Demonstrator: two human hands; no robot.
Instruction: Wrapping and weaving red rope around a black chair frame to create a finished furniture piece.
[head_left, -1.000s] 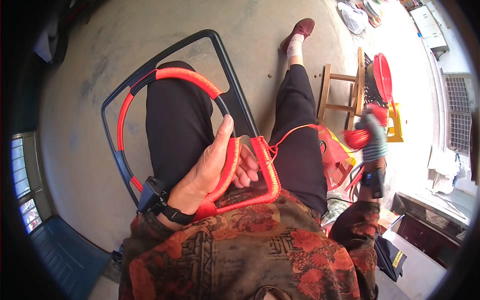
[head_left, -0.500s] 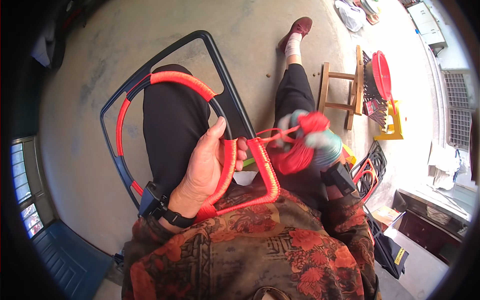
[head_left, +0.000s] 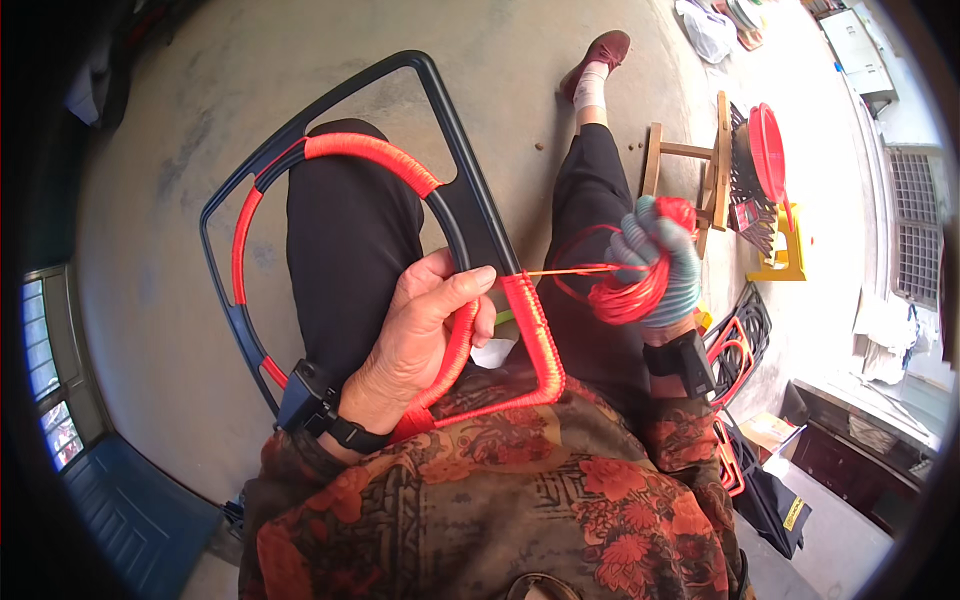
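Note:
A black frame [head_left: 478, 215] with an inner ring lies across my lap, its outline a rounded four-sided shape. Red cord is wound tightly over parts of the ring and over the near right corner [head_left: 540, 345]. My bare left hand [head_left: 425, 330] grips the ring's wrapped part, the thumb lying across toward the frame's right bar. In my right hand [head_left: 665, 255], which wears a grey-green striped glove, is a bundle of red cord [head_left: 630, 295]. A taut strand runs from this bundle to the top of the winding on the right bar.
To the right stand a wooden stool [head_left: 690, 180], a red plastic basket [head_left: 766, 150] and a yellow plastic stool [head_left: 785, 245]. More black and red frames [head_left: 735, 350] lie beside my right forearm. A blue panel [head_left: 145, 515] is at the lower left.
My right hand has moved slightly up and right, and the loose strand has drawn taut. My left thumb has shifted across toward the right bar. The frame has tilted a little.

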